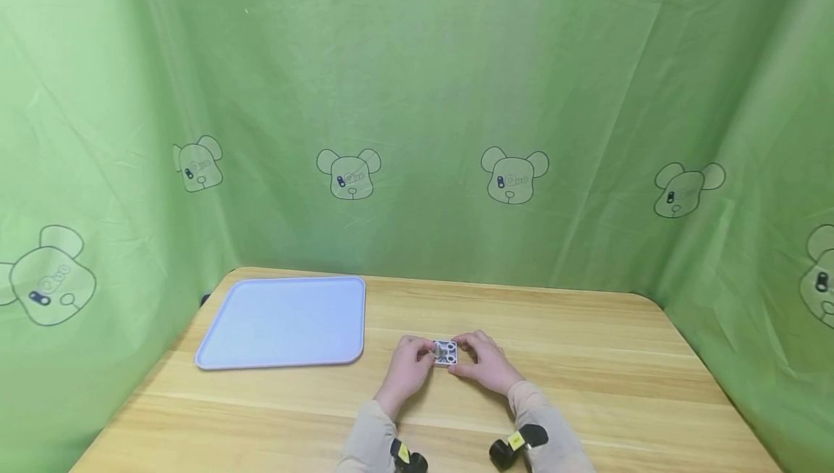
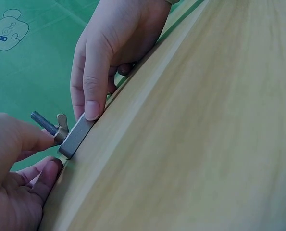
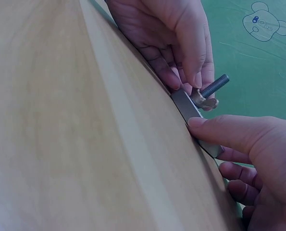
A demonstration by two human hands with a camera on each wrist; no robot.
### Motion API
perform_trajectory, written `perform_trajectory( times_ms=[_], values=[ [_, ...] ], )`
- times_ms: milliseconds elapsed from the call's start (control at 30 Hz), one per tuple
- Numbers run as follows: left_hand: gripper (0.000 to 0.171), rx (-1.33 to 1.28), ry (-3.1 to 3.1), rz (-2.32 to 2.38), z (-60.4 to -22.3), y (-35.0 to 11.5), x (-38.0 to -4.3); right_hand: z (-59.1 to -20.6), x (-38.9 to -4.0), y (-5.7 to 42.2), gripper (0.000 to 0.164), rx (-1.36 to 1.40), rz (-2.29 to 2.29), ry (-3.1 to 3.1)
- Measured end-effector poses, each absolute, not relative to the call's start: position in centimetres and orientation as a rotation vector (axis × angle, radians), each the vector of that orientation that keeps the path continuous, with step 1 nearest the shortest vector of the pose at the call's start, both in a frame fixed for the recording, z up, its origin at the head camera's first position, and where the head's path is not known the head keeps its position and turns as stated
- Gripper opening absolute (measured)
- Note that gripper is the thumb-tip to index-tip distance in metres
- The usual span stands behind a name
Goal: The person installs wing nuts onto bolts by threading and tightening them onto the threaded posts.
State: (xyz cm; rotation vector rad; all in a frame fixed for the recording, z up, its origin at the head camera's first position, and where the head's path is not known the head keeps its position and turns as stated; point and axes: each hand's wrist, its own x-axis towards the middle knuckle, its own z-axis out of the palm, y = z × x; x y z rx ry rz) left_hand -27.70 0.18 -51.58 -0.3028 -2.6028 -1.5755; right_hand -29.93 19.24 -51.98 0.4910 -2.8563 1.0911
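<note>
A small square metal plate (image 1: pixel 451 354) with round holes at its corners lies flat on the wooden table, between both hands. From it rises a threaded bolt (image 3: pixel 216 85) that carries a brass-coloured wing nut (image 2: pixel 61 129). My left hand (image 1: pixel 409 366) has its fingertips at the wing nut on the plate's left side, pinching it. My right hand (image 1: pixel 485 361) grips the plate by its right side, thumb on the near edge and fingers on the far edge. Fingers partly hide the wing nut in the head view.
A pale blue tray (image 1: pixel 283 322) lies at the left back of the wooden table (image 1: pixel 586 357). Green curtains (image 1: pixel 430 96) with bear-head outlines stand behind and on both sides. Black wrist cameras sit on both beige sleeves (image 1: pixel 554 426).
</note>
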Motion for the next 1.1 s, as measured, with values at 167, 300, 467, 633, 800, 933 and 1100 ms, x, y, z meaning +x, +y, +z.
perform_trajectory(
  times_ms=[167, 300, 467, 633, 800, 933, 1100],
  values=[
    [0.017, -0.303, -2.604, -1.544, -51.49, 0.22, -27.75, -51.97, -29.92, 19.23, 0.052, 0.483, 1.097, -2.864],
    [0.017, -0.268, -2.559, -1.634, -51.47, 0.28, -27.82, -51.99, -29.91, 19.26, 0.052, 0.488, 1.086, -2.856],
    [0.014, -0.219, -2.522, -1.7, -51.43, 0.31, -27.86, -52.0, -29.91, 19.18, 0.053, 0.474, 1.09, -2.861],
    [0.012, -0.227, -2.526, -1.668, -51.39, 0.25, -27.77, -52.04, -29.91, 19.2, 0.053, 0.478, 1.087, -2.856],
    [0.01, -0.217, -2.541, -1.662, -51.57, 0.24, -27.82, -52.02, -29.9, 19.18, 0.053, 0.478, 1.091, -2.856],
    [0.013, -0.218, -2.556, -1.669, -51.65, 0.2, -27.87, -51.99, -29.85, 19.17, 0.053, 0.479, 1.091, -2.853],
    [0.026, -0.258, -2.562, -1.678, -51.59, 0.1, -27.81, -51.94, -29.82, 19.13, 0.053, 0.48, 1.104, -2.852]
  ],
)
